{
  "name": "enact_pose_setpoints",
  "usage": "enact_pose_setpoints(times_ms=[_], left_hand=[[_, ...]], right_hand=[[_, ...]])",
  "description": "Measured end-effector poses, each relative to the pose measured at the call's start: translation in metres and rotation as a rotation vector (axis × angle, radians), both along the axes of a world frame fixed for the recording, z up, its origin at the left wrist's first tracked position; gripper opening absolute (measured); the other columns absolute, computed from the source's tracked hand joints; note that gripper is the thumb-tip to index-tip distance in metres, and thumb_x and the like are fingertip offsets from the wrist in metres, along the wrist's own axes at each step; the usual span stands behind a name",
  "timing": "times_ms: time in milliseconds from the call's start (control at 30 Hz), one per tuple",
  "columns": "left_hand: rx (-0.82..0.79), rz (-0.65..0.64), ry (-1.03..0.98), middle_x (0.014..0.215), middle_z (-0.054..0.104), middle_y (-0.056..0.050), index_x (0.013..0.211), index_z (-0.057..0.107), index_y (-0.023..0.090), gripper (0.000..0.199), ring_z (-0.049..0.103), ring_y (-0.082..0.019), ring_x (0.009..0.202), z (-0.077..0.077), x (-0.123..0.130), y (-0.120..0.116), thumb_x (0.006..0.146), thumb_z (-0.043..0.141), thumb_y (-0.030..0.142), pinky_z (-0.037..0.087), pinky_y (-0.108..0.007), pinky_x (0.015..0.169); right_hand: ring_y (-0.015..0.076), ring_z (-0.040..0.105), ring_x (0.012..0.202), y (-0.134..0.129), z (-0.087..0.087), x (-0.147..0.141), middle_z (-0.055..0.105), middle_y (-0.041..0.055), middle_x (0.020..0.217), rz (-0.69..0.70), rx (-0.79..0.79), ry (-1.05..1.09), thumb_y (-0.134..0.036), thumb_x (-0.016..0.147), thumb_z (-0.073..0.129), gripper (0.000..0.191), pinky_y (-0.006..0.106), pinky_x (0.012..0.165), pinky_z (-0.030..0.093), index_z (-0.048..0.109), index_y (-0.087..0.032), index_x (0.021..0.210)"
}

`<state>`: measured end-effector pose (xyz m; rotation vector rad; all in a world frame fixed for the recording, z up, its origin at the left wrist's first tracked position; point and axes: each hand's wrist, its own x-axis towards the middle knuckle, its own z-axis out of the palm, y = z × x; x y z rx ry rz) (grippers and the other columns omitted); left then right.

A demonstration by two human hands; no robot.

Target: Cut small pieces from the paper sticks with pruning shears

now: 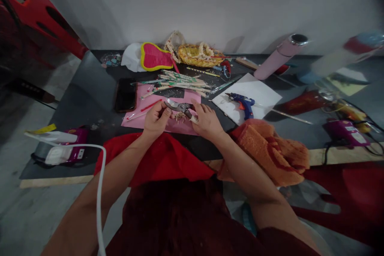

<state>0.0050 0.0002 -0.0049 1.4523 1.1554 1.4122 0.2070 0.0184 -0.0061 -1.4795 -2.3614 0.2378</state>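
Note:
My right hand (207,121) is closed round the handles of a pair of pruning shears (180,107), whose curved blades point left. My left hand (157,118) is beside the blade tips, thumb and fingers pinched together; what they hold is too small to make out. Beneath both hands lies a pink sheet (136,117), with small cut pieces (180,118) scattered on it under the shears. A red stick (151,105) rests on the sheet by my left hand. Just behind, a loose pile of paper-wrapped chopsticks (183,81) is spread out.
Left of the sheet is a phone (126,95). A blue glue gun (244,104) lies on white paper (264,92) at right, near a pink flask (280,57) and orange towel (267,150). Behind are a yellow basket (201,62) and pink-yellow fan shape (156,57). A white cable (102,176) crosses my left arm.

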Motion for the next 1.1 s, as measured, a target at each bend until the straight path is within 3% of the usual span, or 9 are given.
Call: enact_pose_setpoints(times_ms=[200, 467, 767, 967, 1100], left_hand=[[-0.009, 0.003, 0.03, 0.065, 0.062, 0.0, 0.08, 0.057, 0.019, 0.016, 0.054, -0.011, 0.058, 0.001, 0.001, -0.002, 0.087, 0.055, 0.033, 0.04, -0.023, 0.056], [-0.072, 0.021, 0.008, 0.065, 0.062, 0.001, 0.08, 0.059, 0.016, 0.021, 0.051, -0.009, 0.056, 0.001, 0.004, -0.004, 0.087, 0.056, 0.036, 0.037, -0.021, 0.055], [-0.16, -0.18, -0.23, 0.057, 0.061, 0.0, 0.067, 0.057, 0.016, 0.029, 0.05, -0.008, 0.051, 0.005, 0.001, -0.001, 0.081, 0.064, 0.04, 0.035, -0.019, 0.048], [-0.201, -0.155, -0.23, 0.056, 0.06, 0.001, 0.068, 0.057, 0.015, 0.028, 0.046, -0.006, 0.048, 0.006, 0.0, -0.001, 0.08, 0.065, 0.039, 0.033, -0.018, 0.046], [-0.227, -0.103, -0.198, 0.055, 0.059, 0.001, 0.067, 0.055, 0.016, 0.03, 0.048, -0.007, 0.048, 0.003, 0.0, -0.001, 0.08, 0.064, 0.041, 0.035, -0.019, 0.047]], right_hand=[[0.0298, 0.055, 0.102, -0.002, 0.006, -0.004, 0.061, 0.0139, 0.113, -0.036, -0.024, -0.075, -0.044, 0.09, 0.045, 0.051, 0.038, 0.082, 0.042, 0.043, -0.02, 0.135], [0.0257, 0.055, 0.101, -0.003, 0.01, -0.002, 0.061, 0.0118, 0.114, -0.031, -0.064, -0.183, -0.034, 0.091, 0.042, 0.047, 0.033, 0.084, 0.04, 0.04, -0.02, 0.136], [0.0277, 0.048, 0.112, 0.003, 0.012, 0.005, 0.053, 0.0124, 0.127, -0.004, 0.011, -0.215, -0.03, 0.089, 0.044, 0.056, 0.038, 0.088, 0.039, 0.032, -0.02, 0.143], [0.0266, 0.052, 0.107, 0.001, 0.008, 0.002, 0.058, 0.0098, 0.12, -0.006, -0.004, -0.148, -0.039, 0.09, 0.045, 0.05, 0.035, 0.088, 0.04, 0.041, -0.022, 0.136], [0.0249, 0.055, 0.101, -0.001, 0.008, 0.001, 0.061, 0.0085, 0.113, -0.015, -0.017, -0.157, -0.034, 0.092, 0.042, 0.043, 0.032, 0.084, 0.041, 0.044, -0.023, 0.133]])
